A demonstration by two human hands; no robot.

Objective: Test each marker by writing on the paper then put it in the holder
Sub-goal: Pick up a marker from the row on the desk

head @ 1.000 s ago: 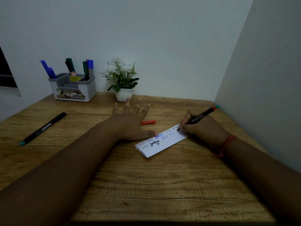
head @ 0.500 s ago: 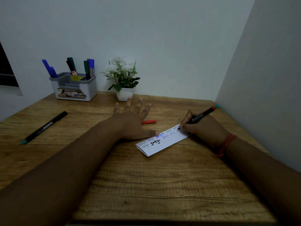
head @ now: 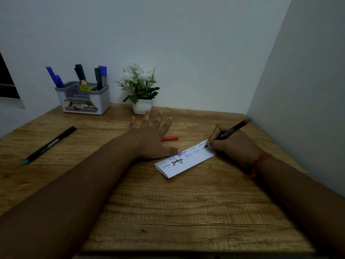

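A folded white paper strip [head: 188, 165] with several written words lies on the wooden table. My right hand [head: 233, 144] grips a black marker [head: 230, 132] with a teal end, tip touching the paper's right end. My left hand [head: 149, 139] lies flat with fingers spread, its thumb pressing the paper's upper edge. A red cap [head: 170, 138] lies just past that hand. Another black marker [head: 49, 144] with a teal end lies at the left. The grey holder [head: 85, 99] at the back left contains several blue and green markers.
A small white pot with a flowering plant [head: 140, 90] stands at the back beside the holder. Walls close in behind and on the right. The table's [head: 168, 212] near part lies between my forearms.
The marker tip has crept slightly along the paper's right end, adding strokes. My left hand has stayed put.
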